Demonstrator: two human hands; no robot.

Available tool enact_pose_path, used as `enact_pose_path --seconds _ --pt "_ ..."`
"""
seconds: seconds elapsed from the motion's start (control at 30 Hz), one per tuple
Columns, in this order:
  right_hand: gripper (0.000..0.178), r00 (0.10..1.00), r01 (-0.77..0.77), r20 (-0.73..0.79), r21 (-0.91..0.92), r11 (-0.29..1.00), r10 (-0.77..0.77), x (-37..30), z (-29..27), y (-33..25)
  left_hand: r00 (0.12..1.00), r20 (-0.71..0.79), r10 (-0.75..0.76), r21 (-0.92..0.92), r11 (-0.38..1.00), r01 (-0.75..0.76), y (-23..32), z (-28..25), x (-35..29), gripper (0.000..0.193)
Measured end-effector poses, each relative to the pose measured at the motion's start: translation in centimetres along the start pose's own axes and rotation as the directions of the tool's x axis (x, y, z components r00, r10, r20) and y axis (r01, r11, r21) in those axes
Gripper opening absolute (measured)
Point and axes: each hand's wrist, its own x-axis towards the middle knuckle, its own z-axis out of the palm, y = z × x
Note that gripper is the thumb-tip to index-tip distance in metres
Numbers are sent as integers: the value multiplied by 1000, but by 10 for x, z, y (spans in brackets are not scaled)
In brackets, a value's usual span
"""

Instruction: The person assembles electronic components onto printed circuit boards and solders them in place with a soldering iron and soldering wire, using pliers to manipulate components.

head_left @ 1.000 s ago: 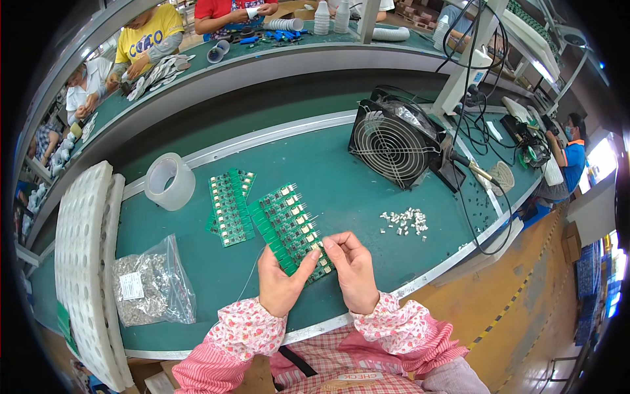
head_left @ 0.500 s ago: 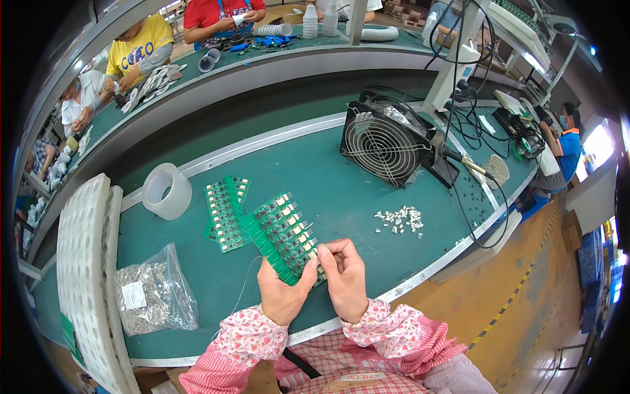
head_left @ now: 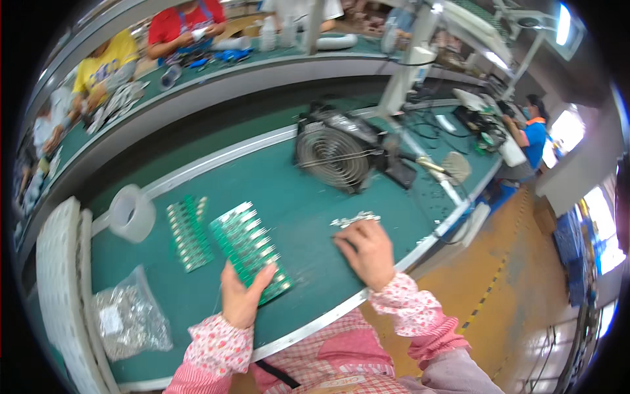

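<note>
My left hand (head_left: pixel 243 294) grips the lower edge of a green circuit board panel (head_left: pixel 244 246), thumb on top. Rows of small white and dark parts cover the panel, which lies tilted over the table. Off to the right, my right hand (head_left: pixel 367 253) reaches down to a small pile of white connectors (head_left: pixel 356 219). Its fingers are bent and blurred, with the thumb apart from them, and I make out nothing held in it. The hand partly covers the pile. More green circuit boards (head_left: pixel 189 236) lie overlapping, left of the panel in my hand.
A roll of clear tape (head_left: pixel 131 213) and a plastic bag of small parts (head_left: pixel 131 318) are at the left, beside white foam trays (head_left: pixel 60 282). Behind stands a black fan (head_left: pixel 335 154); a soldering iron (head_left: pixel 430 164) is right of it. Co-workers sit across a raised bench (head_left: pixel 262 65).
My right hand has left the circuit board panel and moved right to the connector pile. My left hand still holds the panel, now lower and flatter. The whole view has shifted.
</note>
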Motion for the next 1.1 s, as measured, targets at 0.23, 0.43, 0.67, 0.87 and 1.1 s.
enact_pose_path --seconds 0.23,0.43,0.67,0.87,1.1 --pt "16 998 12 63 277 961 -30 3 7 -19 994 47 -97 -174 979 103 3 -3 -6 49" --pt "16 986 67 140 198 978 -95 6 20 -32 995 30 -98 -212 972 102 6 -2 -6 50" --pt "11 988 76 111 240 968 -105 1 16 -27 996 27 -85 -238 967 89 2 -4 2 46" --pt "8 951 -216 298 457 863 81 14 16 -51 996 59 -73 -215 973 84 -3 -14 -1 45" --pt "14 695 -718 705 688 100 140 20 19 -64 994 96 -46 -168 984 62 -2 -9 -1 43"
